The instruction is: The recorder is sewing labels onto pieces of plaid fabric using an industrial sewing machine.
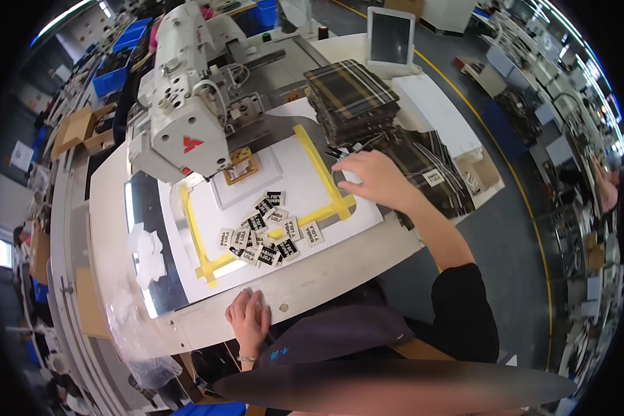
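My right hand (376, 182) hovers over the right part of the worktable, thumb apart from its fingers, with nothing visible in it. Just beyond its fingertips lies a small dark tool (335, 152), its kind hard to make out. My left hand (248, 315) rests on the table's near edge, fingers lying loosely and holding nothing. Between the hands, black and white fabric labels (256, 222) lie in a loose, overlapping pile on a white sheet (215, 208) framed with yellow tape (317, 170). Right of my right hand, plaid fabric pieces (409, 156) lie spread, one bearing a white label (433, 177).
A white industrial sewing machine (187, 118) stands at the back left, a yellow frame (241, 166) near its needle area. Behind my right hand rises a stack of plaid fabric (353, 93). A screen (391, 38) stands farther back. Crumpled white material (148, 255) lies left.
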### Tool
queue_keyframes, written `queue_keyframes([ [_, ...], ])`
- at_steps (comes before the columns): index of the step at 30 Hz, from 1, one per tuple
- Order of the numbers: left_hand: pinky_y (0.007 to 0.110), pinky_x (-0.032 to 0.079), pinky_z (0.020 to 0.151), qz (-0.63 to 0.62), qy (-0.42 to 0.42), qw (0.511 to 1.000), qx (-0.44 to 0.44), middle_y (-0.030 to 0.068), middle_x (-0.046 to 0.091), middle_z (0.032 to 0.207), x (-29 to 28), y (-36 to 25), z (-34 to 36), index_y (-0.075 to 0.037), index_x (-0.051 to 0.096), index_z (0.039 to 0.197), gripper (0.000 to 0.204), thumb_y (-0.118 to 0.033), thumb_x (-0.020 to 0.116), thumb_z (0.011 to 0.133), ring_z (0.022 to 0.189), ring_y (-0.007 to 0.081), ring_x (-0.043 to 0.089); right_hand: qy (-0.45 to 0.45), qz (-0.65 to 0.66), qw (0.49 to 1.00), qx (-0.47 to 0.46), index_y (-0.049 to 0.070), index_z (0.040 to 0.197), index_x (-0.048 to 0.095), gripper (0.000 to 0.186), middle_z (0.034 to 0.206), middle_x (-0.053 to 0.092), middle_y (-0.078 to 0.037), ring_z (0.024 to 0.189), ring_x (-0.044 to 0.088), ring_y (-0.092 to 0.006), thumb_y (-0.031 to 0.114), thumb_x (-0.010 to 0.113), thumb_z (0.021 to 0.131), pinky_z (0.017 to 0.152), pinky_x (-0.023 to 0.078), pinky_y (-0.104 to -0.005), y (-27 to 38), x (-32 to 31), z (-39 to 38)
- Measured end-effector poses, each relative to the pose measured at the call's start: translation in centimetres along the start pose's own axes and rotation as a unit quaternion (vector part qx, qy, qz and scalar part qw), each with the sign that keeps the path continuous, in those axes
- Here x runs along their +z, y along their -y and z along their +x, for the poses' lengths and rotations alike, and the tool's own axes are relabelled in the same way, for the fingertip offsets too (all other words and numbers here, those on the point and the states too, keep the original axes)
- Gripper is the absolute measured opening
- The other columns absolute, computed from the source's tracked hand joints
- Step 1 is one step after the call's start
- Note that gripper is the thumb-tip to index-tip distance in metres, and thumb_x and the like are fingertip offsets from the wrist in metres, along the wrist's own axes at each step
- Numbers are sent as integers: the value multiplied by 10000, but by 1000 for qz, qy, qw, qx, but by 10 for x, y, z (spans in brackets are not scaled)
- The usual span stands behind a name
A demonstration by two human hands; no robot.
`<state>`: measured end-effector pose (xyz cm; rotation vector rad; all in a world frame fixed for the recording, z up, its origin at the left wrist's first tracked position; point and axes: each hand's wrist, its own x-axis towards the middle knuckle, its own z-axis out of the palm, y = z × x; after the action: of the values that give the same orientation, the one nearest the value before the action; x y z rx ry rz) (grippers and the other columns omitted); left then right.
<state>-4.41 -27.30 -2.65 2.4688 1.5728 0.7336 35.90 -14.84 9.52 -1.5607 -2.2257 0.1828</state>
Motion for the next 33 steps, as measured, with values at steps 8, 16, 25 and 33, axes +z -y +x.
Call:
queue_keyframes([
  [8,413,336,975,0,-19,997,-80,161,566,1227,-3,-4,3,-91,618,1185,512,-312,715,734,1139,307,525,-31,91,985,-142,112,963,644,166,956,624,-27,926,598,-218,176,670,812,813,439,-363,24,109,17],
  [16,418,346,961,8,-23,992,-120,153,566,1210,1,-3,4,-86,623,1168,496,-275,707,718,1139,307,524,-38,110,974,-192,112,1037,660,237,1114,594,-42,1050,559,-227,154,671,804,904,420,-373,29,127,15],
  [25,392,371,948,22,-51,989,-138,116,589,1189,1,-7,7,-89,636,1137,447,-252,713,728,1125,293,548,-13,118,980,-160,117,1063,685,279,1150,609,-67,1041,562,-271,128,701,785,914,409,-400,36,120,20],
  [33,352,389,778,155,-185,955,-171,15,621,884,-40,46,42,-123,653,891,200,-43,725,723,834,212,584,7,127,979,-159,115,1065,683,288,1154,611,-81,1049,546,-293,123,705,778,925,394,-411,35,122,20],
])
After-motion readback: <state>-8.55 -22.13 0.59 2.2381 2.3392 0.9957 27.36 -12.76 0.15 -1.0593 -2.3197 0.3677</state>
